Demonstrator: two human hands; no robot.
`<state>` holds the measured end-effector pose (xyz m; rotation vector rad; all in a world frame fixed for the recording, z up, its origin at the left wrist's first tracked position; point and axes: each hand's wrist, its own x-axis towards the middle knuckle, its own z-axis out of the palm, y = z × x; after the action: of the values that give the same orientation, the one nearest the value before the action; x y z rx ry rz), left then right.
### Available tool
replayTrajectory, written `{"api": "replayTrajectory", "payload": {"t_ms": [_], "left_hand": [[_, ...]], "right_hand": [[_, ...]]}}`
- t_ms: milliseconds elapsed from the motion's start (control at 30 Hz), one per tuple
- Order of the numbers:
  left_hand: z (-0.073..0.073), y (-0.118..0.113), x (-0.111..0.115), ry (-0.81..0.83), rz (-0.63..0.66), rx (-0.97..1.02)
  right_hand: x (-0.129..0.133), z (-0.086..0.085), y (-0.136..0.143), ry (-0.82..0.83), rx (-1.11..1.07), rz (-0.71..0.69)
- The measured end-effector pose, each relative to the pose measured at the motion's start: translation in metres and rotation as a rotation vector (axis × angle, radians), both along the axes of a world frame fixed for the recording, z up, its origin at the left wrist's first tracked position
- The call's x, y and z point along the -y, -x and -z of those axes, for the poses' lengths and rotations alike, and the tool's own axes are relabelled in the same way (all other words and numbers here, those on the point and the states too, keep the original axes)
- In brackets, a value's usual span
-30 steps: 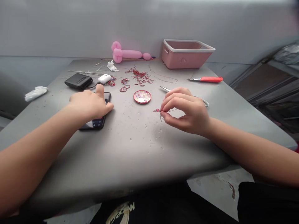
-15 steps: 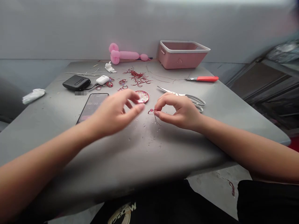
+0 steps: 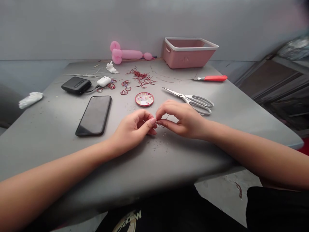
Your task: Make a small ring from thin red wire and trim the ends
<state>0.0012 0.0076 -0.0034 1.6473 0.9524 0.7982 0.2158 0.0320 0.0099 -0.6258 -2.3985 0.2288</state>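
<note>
Plainly, the grey surface (image 3: pixel 130 170) is the largest thing, spread beneath both hands and running back to a pale wall. At its far edge stands a pink bin (image 3: pixel 187 59) with a white rim, upright, its interior partly visible. The right hand (image 3: pixel 185 119) and left hand (image 3: pixel 131 132) meet near the middle of the surface, fingertips touching or nearly so. A long pink balloon (image 3: pixel 131 54) lies at the back, left of the bin. A dark phone (image 3: pixel 93 115) lies flat to the left of the left hand, and open scissors (image 3: pixel 187 97) lie just beyond the right hand, blades pointing to the far left. A black box-shaped device (image 3: pixel 76 85) sits behind the phone; a red-handled cutter (image 3: pixel 214 78) lies in front of the bin, toward the right. Beyond the hands, a heap of dark red cord pieces (image 3: pixel 141 76) spreads out, with a round red-rimmed dish (image 3: pixel 144 105) of small pale and pink beads nearer. A white case (image 3: pixel 104 81) rests beside the black device, near several small cord rings (image 3: pixel 125 83). Smallest is the thin cord (image 3: pixel 161 126) between the hands: each grips it between thumb and finger, its loose strands showing below the right fingers, the rest hidden.
</note>
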Motion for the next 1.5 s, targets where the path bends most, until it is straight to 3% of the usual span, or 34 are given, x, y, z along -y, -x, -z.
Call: {"api": "replayTrajectory", "payload": {"t_ms": [400,500,633,700,967,1100,1167,1300,1500], "left_hand": [[-0.006,-0.003,0.007,-0.196,0.019,-0.072],[-0.003,-0.001,0.008,-0.182,0.013,-0.003],[-0.003,-0.001,0.008,-0.117,0.044,0.098],[-0.004,-0.002,0.009,-0.116,0.059,0.128],[-0.007,-0.003,0.013,-0.085,0.132,0.119],[-0.01,-0.002,0.014,-0.069,0.249,0.084],[-0.012,-0.002,0.014,-0.091,0.279,0.084],[-0.012,-0.002,0.015,-0.141,0.234,0.069],[-0.007,-0.003,0.014,-0.027,0.217,0.174]], "right_hand": [[0.01,0.004,0.007,-0.26,-0.057,0.029],[0.008,-0.008,0.002,-0.071,-0.069,-0.008],[-0.002,-0.022,-0.014,0.52,-0.083,-0.039],[-0.006,-0.023,-0.018,0.716,-0.115,-0.046],[-0.014,-0.017,-0.017,1.191,-0.021,-0.271],[-0.015,-0.02,-0.02,1.466,0.052,-0.45],[-0.011,-0.021,-0.019,1.521,0.037,-0.442],[-0.002,-0.024,-0.012,1.437,-0.047,-0.321],[-0.002,-0.019,-0.009,1.437,-0.085,-0.347]]}}
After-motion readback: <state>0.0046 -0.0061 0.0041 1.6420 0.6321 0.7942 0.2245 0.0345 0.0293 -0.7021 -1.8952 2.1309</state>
